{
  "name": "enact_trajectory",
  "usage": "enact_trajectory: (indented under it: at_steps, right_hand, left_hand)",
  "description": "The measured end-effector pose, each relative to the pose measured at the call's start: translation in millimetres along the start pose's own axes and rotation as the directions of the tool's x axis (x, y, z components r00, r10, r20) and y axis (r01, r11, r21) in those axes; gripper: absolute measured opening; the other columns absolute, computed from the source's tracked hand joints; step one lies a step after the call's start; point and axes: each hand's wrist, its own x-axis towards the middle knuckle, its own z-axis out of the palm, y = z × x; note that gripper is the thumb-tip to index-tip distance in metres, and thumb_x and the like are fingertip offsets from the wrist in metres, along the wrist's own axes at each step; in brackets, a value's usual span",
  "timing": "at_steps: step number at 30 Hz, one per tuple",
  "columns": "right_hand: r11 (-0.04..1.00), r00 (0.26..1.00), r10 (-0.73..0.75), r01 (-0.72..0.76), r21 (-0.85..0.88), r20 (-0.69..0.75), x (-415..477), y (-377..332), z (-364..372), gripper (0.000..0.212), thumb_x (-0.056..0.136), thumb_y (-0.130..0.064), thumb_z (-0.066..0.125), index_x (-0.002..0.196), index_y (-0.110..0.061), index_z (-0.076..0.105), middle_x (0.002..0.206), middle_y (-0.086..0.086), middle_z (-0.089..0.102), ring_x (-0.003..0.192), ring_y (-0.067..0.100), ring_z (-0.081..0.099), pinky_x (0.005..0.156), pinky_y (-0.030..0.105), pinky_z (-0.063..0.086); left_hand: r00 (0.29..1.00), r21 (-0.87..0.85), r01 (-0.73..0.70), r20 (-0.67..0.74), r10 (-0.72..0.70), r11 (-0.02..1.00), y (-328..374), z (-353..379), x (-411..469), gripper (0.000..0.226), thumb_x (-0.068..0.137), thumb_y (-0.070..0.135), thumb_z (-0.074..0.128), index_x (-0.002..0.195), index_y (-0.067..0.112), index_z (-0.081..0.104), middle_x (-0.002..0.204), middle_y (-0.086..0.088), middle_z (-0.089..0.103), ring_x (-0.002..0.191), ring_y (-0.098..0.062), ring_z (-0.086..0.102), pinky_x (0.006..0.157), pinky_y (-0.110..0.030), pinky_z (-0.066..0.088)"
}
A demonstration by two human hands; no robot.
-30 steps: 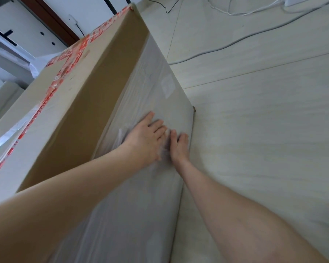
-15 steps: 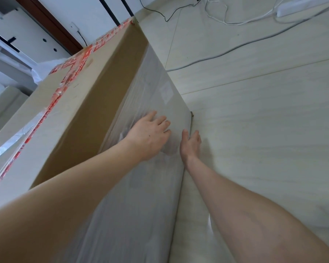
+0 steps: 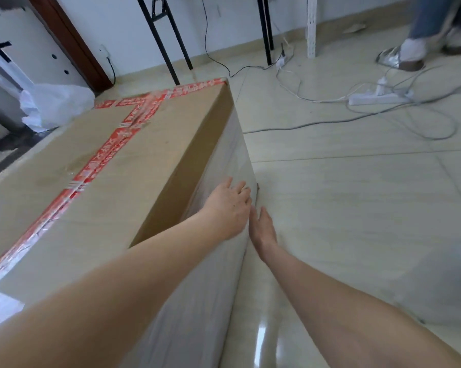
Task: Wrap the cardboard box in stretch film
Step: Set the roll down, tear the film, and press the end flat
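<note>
Bright, soft, even light fills the room. A white glare streak sits on the glossy pale tiled floor [image 3: 356, 221], near and right of centre. The clear stretch film [image 3: 232, 155] gleams faintly. Wide-angle distortion bends the edges; the far right corner is blurred.

Print on the cardboard box [image 3: 149, 166]'s red tape [image 3: 101, 155] is unreadable.

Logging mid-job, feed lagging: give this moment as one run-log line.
cardboard box: side mostly under stretch film, top bare with red tape | left hand: flat on film | right hand: open, at box corner edge
</note>
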Motion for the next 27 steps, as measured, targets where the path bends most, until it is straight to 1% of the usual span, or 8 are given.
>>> enact_trajectory:
  at_steps: [3,6,9,12,15,20,24,27]
  right_hand:
    - [1.0,1.0,-0.005,0.005,0.008,0.002,-6,0,9,0.06,0.102,-0.042,0.027,0.148,-0.004,0.026,0.153,0.018,0.029,0.14,0.028,0.031,0.112,0.034,0.026]
    - [0.997,0.999,-0.04,0.04,0.06,0.01,-8,13,26,0.056,0.102,-0.04,0.029,0.142,-0.002,0.035,0.147,0.02,0.038,0.134,0.031,0.04,0.108,0.036,0.034]
    - [0.993,1.0,-0.022,0.02,0.116,0.014,-13,28,34,0.057,0.102,-0.039,0.031,0.146,-0.003,0.03,0.15,0.018,0.034,0.138,0.028,0.035,0.112,0.034,0.03]
    - [0.989,1.0,-0.008,0.011,0.151,-0.022,-19,38,35,0.058,0.101,-0.039,0.034,0.148,-0.005,0.027,0.152,0.016,0.032,0.139,0.026,0.034,0.111,0.031,0.028]
    - [0.986,0.999,0.028,-0.025,0.168,-0.015,-15,41,36,0.061,0.101,-0.039,0.036,0.15,-0.007,0.022,0.155,0.013,0.026,0.141,0.025,0.03,0.111,0.029,0.025]
    - [0.981,0.998,0.057,-0.061,0.187,0.03,-11,42,48,0.065,0.1,-0.039,0.037,0.151,-0.004,0.018,0.156,0.015,0.022,0.143,0.026,0.026,0.113,0.028,0.021]
    - [0.983,0.994,-0.013,-0.007,0.184,0.108,-18,30,71,0.065,0.099,-0.045,0.031,0.148,-0.004,0.024,0.155,0.014,0.026,0.141,0.025,0.029,0.115,0.035,0.024]
    - [0.978,0.992,-0.046,0.021,0.208,0.118,-7,28,78,0.06,0.102,-0.038,0.03,0.149,-0.001,0.019,0.158,0.013,0.016,0.145,0.021,0.018,0.118,0.034,0.016]
  left_hand:
    - [0.998,0.003,-0.01,0.056,0.009,1.0,16,14,-8,0.054,0.102,0.024,0.023,0.152,0.004,0.013,0.159,-0.012,0.012,0.148,-0.026,0.006,0.119,-0.045,0.006]
    - [0.996,0.037,-0.018,0.09,0.015,0.999,28,30,-11,0.055,0.102,0.025,0.023,0.151,0.002,0.014,0.158,-0.013,0.016,0.147,-0.027,0.009,0.118,-0.046,0.008]
    - [0.993,0.059,-0.035,0.118,0.027,0.998,38,37,-14,0.054,0.102,0.025,0.022,0.151,0.001,0.014,0.158,-0.014,0.016,0.147,-0.028,0.009,0.119,-0.047,0.005]
    - [0.989,0.057,-0.062,0.141,0.053,0.996,43,36,-17,0.055,0.103,0.026,0.021,0.151,0.002,0.01,0.159,-0.013,0.01,0.148,-0.027,0.004,0.118,-0.047,0.0]
    - [0.981,0.08,-0.051,0.191,0.035,0.996,39,39,-18,0.056,0.103,0.027,0.019,0.152,0.003,0.006,0.16,-0.013,0.004,0.148,-0.027,0.0,0.117,-0.047,-0.003]
    - [0.974,0.131,-0.027,0.228,-0.004,0.991,31,46,-8,0.058,0.102,0.029,0.021,0.151,0.001,0.006,0.16,-0.015,0.004,0.148,-0.029,-0.001,0.116,-0.049,-0.005]
    - [0.952,0.215,-0.06,0.304,-0.009,0.975,25,51,3,0.062,0.103,0.035,0.023,0.151,0.002,0.005,0.16,-0.015,0.001,0.148,-0.03,-0.004,0.114,-0.052,-0.011]
    - [0.94,0.288,-0.095,0.342,-0.009,0.953,15,55,14,0.067,0.103,0.044,0.02,0.151,0.003,-0.001,0.16,-0.014,-0.004,0.148,-0.03,-0.008,0.113,-0.052,-0.015]
